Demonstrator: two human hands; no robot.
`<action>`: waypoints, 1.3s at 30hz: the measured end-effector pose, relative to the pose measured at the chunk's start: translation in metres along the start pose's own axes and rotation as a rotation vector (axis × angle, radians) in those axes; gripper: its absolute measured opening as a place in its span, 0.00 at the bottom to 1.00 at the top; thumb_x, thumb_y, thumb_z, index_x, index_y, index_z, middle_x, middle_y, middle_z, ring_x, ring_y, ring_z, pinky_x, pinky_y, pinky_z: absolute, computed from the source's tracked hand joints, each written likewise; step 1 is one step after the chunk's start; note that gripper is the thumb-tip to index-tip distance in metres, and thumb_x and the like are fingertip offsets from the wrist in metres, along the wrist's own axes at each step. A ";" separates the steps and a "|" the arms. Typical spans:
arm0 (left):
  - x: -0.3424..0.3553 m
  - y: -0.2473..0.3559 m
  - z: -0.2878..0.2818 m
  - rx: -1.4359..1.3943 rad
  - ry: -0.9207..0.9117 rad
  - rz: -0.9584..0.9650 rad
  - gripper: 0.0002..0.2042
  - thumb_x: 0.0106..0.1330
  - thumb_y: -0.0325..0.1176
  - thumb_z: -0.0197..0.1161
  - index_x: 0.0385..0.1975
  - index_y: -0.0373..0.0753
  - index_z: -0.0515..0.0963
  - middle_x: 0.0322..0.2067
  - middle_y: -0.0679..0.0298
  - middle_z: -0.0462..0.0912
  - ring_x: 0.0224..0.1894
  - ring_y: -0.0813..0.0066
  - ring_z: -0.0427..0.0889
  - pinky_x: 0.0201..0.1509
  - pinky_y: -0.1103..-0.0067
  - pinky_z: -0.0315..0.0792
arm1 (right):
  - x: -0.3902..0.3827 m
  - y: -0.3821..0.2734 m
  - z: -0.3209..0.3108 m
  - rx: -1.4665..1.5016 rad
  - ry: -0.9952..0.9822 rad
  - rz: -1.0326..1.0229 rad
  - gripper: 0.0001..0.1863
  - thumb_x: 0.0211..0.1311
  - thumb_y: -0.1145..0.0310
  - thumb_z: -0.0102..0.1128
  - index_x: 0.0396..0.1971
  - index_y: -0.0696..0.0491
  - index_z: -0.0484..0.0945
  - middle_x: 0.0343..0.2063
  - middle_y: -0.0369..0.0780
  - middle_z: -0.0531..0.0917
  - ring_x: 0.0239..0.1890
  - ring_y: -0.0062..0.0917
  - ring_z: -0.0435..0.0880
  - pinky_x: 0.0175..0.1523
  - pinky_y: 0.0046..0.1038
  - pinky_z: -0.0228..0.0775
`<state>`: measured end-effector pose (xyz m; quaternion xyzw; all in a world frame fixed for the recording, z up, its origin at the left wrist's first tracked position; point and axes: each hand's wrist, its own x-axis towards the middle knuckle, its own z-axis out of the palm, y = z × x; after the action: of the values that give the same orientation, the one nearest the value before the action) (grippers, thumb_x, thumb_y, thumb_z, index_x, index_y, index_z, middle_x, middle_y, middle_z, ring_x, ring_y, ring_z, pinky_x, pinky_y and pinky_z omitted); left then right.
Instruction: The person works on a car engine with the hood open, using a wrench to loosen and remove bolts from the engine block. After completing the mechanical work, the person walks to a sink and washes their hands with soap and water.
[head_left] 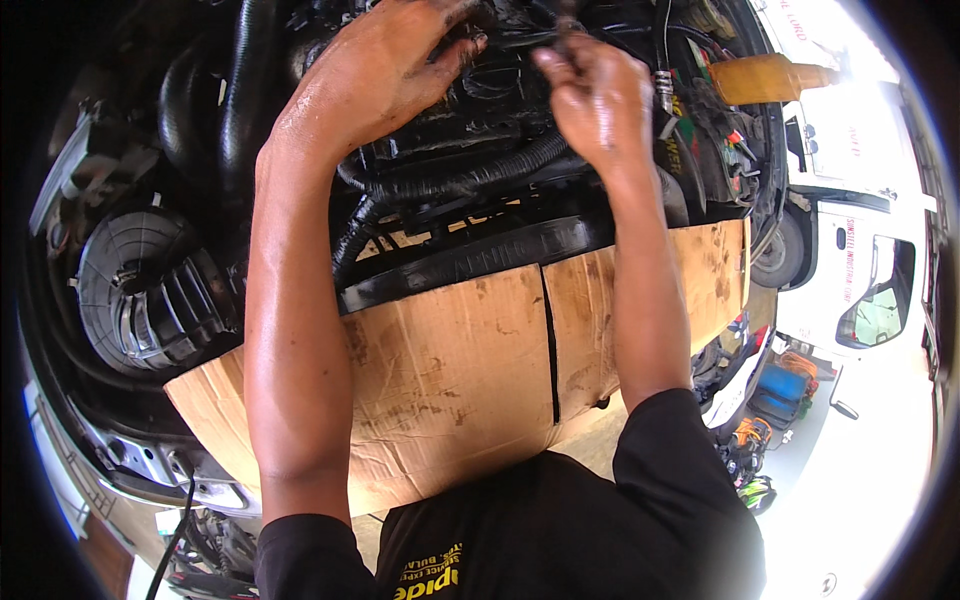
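Observation:
Both my arms reach forward into a car's engine bay (450, 130). My left hand (385, 75) is over the engine's far part, its fingers curled at the top edge against something dark I cannot make out and its thumb pointing right. My right hand (605, 95) is a little to the right with fingers bent in, closed on a small thing blurred by motion. The skin of both hands looks wet or greasy. Below them runs a black corrugated hose (470, 183), and dark engine parts lie around the fingers.
A stained cardboard sheet (450, 350) covers the front edge before me. A round black air filter housing (140, 280) stands left, near thick black hoses (245, 100). An amber bottle (770, 80) lies at the right. Beyond are a white vehicle (850, 230) and a blue container (780, 390).

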<state>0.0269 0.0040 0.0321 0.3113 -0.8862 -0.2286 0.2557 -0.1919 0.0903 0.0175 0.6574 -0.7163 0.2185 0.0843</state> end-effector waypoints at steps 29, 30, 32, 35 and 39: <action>0.019 0.048 0.045 -0.461 0.156 -0.129 0.22 0.74 0.37 0.65 0.58 0.22 0.76 0.56 0.35 0.81 0.59 0.43 0.82 0.65 0.65 0.75 | -0.004 0.009 -0.006 0.528 -0.032 0.058 0.10 0.62 0.78 0.61 0.42 0.60 0.84 0.42 0.55 0.87 0.48 0.48 0.88 0.48 0.38 0.78; 0.012 0.049 0.060 -0.375 0.339 -0.048 0.22 0.73 0.36 0.65 0.57 0.23 0.76 0.55 0.33 0.80 0.59 0.41 0.81 0.65 0.65 0.75 | -0.005 0.011 -0.003 0.438 0.012 0.074 0.10 0.59 0.80 0.58 0.39 0.62 0.84 0.40 0.56 0.87 0.46 0.49 0.88 0.47 0.40 0.78; 0.017 0.045 0.071 -0.253 0.431 -0.085 0.19 0.72 0.36 0.66 0.51 0.24 0.79 0.49 0.34 0.83 0.55 0.40 0.83 0.60 0.63 0.76 | -0.004 0.012 -0.002 0.294 -0.006 0.019 0.11 0.55 0.83 0.54 0.36 0.63 0.84 0.38 0.58 0.86 0.44 0.50 0.88 0.45 0.40 0.78; 0.013 0.047 0.050 -0.419 0.367 -0.280 0.14 0.73 0.35 0.67 0.44 0.27 0.77 0.39 0.44 0.87 0.44 0.46 0.86 0.49 0.62 0.78 | -0.001 0.006 0.004 0.512 -0.172 -0.033 0.13 0.52 0.86 0.53 0.37 0.65 0.83 0.34 0.56 0.87 0.37 0.44 0.89 0.41 0.36 0.77; 0.015 0.040 0.060 -0.625 0.450 -0.140 0.15 0.73 0.32 0.66 0.50 0.27 0.76 0.40 0.48 0.87 0.43 0.60 0.86 0.49 0.68 0.78 | -0.003 0.009 0.015 0.497 -0.140 -0.066 0.09 0.58 0.84 0.61 0.39 0.66 0.83 0.31 0.51 0.86 0.31 0.29 0.86 0.39 0.30 0.77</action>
<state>-0.0361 0.0372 0.0136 0.3206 -0.6724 -0.4303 0.5099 -0.1981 0.0864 0.0008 0.6943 -0.6231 0.3388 -0.1223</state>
